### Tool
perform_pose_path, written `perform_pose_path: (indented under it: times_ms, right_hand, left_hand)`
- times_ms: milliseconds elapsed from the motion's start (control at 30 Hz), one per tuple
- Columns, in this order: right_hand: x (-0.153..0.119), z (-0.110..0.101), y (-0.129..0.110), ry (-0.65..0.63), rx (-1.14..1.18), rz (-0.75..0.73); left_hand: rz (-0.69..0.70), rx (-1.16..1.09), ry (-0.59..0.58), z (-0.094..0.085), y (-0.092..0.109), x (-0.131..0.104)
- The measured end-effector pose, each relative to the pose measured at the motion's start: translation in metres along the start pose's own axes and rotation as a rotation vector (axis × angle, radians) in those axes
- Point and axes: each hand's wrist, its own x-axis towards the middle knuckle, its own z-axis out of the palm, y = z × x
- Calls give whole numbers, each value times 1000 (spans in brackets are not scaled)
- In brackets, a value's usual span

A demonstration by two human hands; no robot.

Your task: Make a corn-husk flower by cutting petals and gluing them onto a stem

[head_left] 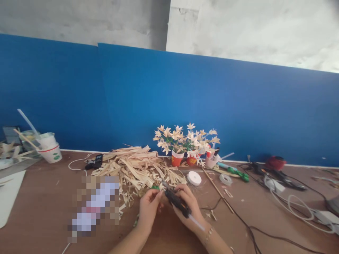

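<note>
My right hand (188, 204) is wrapped round a black glue gun (177, 203), with a whitish glue stick poking out of its back end. The gun's tip points away from me, to the upper left. Close beside that tip, my left hand (149, 208) pinches something small that its fingers mostly hide; a bit of green shows near the fingertips. Just beyond both hands spreads a heap of dry corn husks (137, 167), pale and torn into strips. Behind it, pale husk-like flowers (182, 137) on green stems stand in a red paper cup (177, 158).
A white roll (194, 178) and a clear tape roll (225, 179) lie right of the heap, near a thin stick (217, 190). Cables (291, 204) cross the right side. Paper cups (50, 150) stand far left; a blue partition (212, 98) closes off the back.
</note>
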Motion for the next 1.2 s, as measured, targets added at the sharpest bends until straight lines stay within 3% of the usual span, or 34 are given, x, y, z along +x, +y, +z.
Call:
perform_pose_path:
  times_ms: [433, 767, 1200]
  right_hand:
    - [-7, -3, 4, -94, -10, 24]
    - [-6, 0, 3, -71, -74, -2]
    - [-7, 4, 6, -75, -85, 20]
  left_hand:
    - [-37, -91, 57, -2, 0, 2]
    - [-69, -36, 28, -2, -3, 3]
    - [-10, -5, 2, -1, 1, 1]
